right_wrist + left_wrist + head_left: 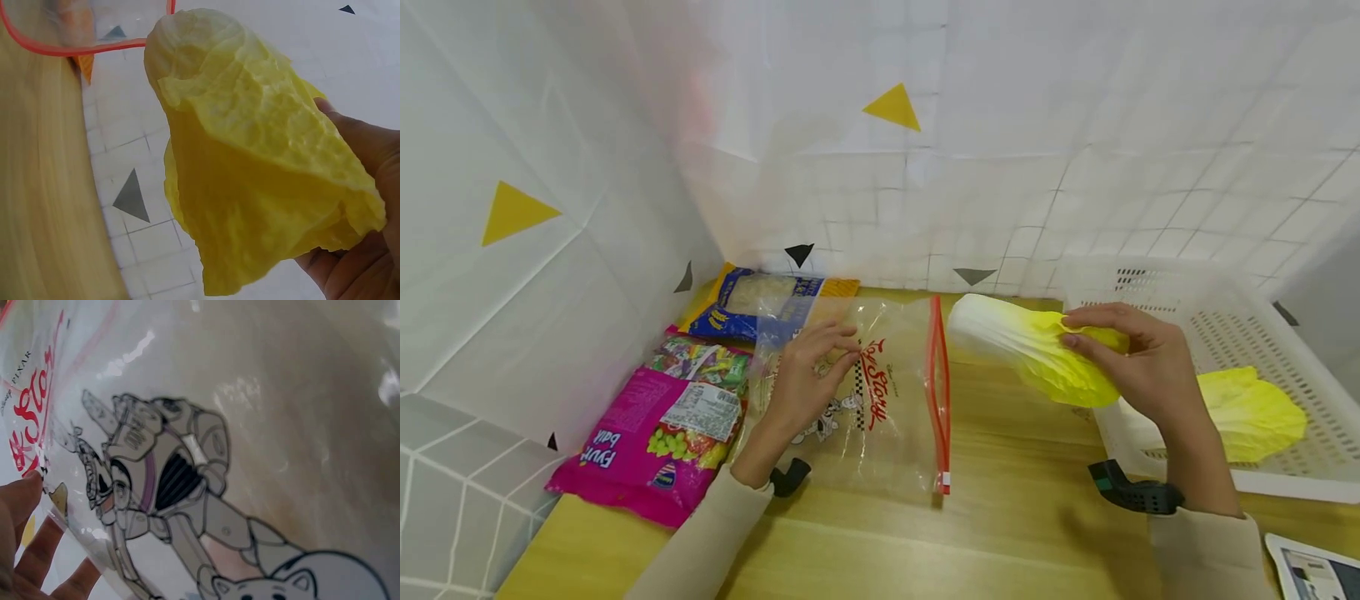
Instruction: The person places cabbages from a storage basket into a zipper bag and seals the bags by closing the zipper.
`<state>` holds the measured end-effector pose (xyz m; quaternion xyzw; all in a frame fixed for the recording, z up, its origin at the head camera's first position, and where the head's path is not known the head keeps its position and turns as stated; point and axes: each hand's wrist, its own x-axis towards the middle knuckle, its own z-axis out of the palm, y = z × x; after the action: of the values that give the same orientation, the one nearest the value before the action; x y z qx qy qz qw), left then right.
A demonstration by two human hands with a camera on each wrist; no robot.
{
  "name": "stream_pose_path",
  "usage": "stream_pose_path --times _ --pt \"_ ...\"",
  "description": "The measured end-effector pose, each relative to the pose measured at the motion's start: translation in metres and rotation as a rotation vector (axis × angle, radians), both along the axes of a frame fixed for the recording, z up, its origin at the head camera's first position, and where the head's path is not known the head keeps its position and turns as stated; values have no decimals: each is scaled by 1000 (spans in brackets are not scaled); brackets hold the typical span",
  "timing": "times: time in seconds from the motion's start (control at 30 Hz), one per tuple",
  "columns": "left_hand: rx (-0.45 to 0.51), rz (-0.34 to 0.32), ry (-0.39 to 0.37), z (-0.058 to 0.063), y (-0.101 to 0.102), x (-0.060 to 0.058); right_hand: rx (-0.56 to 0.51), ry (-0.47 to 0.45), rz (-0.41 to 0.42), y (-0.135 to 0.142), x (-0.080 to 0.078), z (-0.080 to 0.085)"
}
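Right hand (1142, 358)'s pinching a cabbage leaf (1026, 343) just right of the bag (874, 383)'s red zip. Left hand (808, 367) looks to be pinching the bag, though glare muddies it.

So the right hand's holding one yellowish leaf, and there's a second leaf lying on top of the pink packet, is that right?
Not quite: the second leaf isn't on the pink packet; the head view shows it lying in the white basket. The right hand does hold one yellowish leaf.
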<state>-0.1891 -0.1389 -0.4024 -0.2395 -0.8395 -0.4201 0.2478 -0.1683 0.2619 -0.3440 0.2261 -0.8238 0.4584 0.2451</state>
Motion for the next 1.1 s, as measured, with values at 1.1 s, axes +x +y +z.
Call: stream_pose_path --times 1.1 --pt "48 13 -26 2 0 0 107 -87 188 -37 0 -17"
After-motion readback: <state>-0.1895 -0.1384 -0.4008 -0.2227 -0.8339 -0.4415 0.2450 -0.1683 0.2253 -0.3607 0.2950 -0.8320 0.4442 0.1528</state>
